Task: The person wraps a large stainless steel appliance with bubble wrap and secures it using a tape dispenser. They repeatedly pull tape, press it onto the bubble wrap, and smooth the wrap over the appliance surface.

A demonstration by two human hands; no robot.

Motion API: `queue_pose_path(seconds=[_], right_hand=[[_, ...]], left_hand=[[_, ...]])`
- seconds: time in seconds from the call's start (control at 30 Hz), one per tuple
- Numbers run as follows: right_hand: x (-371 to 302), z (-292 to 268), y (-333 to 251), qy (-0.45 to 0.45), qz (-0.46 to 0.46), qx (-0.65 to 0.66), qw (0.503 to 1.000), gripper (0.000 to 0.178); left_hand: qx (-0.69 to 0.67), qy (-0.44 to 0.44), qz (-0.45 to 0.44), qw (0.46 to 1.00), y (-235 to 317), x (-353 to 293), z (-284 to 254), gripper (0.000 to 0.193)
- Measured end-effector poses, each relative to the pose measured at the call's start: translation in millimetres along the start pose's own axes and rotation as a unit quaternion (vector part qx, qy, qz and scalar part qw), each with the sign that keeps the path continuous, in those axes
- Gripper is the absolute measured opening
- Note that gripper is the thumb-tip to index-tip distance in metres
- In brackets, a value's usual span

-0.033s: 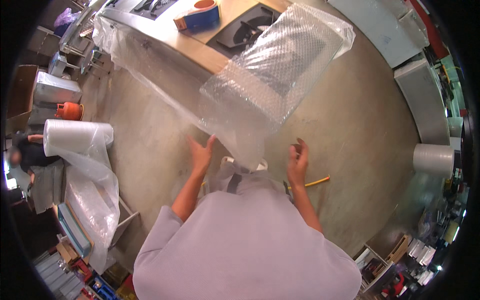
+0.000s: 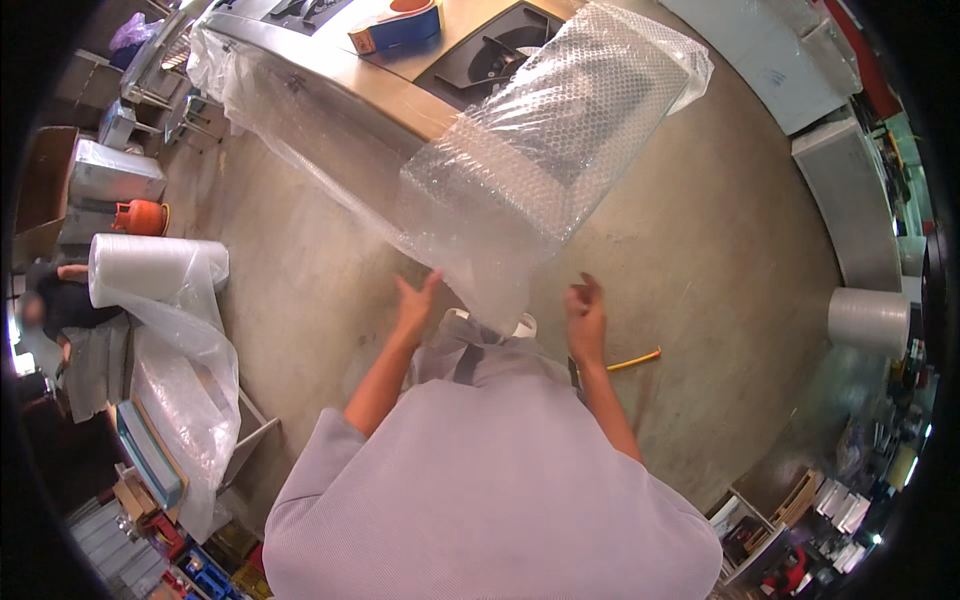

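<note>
Clear bubble wrap [image 2: 560, 130] drapes over the right end of a metal-topped gas stove [image 2: 410, 95]. A loose length of it hangs along the front, and a tapered end comes down toward me between my hands. My left hand [image 2: 415, 308] is beside that hanging end, thumb and fingers spread, holding nothing I can see. On the other side of it, my right hand [image 2: 586, 318] is raised, its fingers half curled and apart, slightly blurred. Neither hand visibly touches the wrap. A burner [image 2: 495, 60] shows partly beneath the wrap's edge.
A blue tape roll with an orange core [image 2: 395, 28] rests on the stove top. A large bubble wrap roll [image 2: 155, 270] trails a sheet at left, near an orange gas cylinder [image 2: 140, 217] and another person [image 2: 75, 305]. Another roll [image 2: 868, 320] stands at right, beyond a yellow stick-like object [image 2: 635, 360].
Both hands have shifted slightly inward, toward each other. The wrap and stove look nearly unchanged.
</note>
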State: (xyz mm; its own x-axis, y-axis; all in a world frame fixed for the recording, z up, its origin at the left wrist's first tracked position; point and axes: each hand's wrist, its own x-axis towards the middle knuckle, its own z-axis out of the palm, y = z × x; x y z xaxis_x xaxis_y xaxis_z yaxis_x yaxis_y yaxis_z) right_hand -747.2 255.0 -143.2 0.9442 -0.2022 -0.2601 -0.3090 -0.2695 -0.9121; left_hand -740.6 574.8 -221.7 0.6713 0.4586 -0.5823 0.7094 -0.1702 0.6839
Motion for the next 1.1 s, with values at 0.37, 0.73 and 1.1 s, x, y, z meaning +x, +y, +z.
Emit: queue_pose_path(seconds=[0.37,0.73,1.1], right_hand=[[-11,54,76,-0.205,0.062,-0.071,0.974,0.056],[-33,85,-28,0.249,-0.182,-0.032,0.951,0.07],[-81,120,60,-0.098,0.001,-0.389,0.916,0.075]], left_hand=[[-0.463,-0.243,0.065,0.85,-11,-2,-52,0.038],[0.278,-0.368,0.158,0.873,34,-31,-128,0.033],[0.345,-0.132,0.784,0.499,128,12,11,0.073]])
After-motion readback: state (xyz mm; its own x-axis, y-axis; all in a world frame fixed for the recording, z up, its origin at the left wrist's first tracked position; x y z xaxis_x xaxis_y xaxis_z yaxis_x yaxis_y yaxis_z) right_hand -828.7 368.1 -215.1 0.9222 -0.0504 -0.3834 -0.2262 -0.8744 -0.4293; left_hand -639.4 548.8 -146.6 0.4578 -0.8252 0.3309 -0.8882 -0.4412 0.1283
